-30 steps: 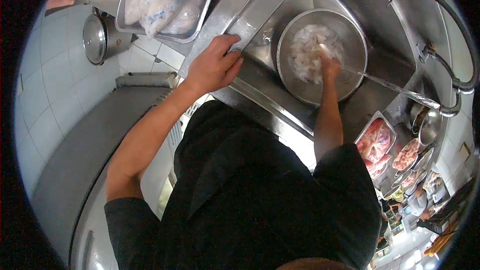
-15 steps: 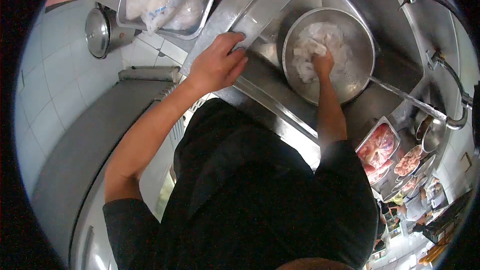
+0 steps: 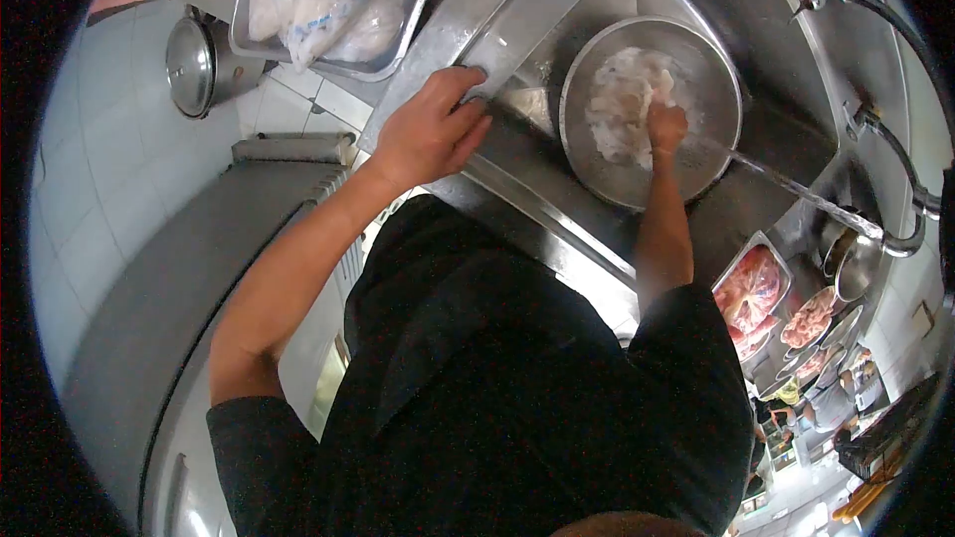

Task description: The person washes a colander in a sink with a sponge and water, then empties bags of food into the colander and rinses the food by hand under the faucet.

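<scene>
Head view looks down on a steel sink holding a round metal colander, its mouth facing up, no long axis. Pale, wet, translucent seafood pieces fill it. Right hand is closed among them. Left hand grips the sink's rim. Water stream runs from the tap.

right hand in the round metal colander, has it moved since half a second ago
Yes. The right hand has shifted across the pale food toward the side of the round metal colander where the water stream enters; half a second ago it sat nearer the colander's middle.
</scene>
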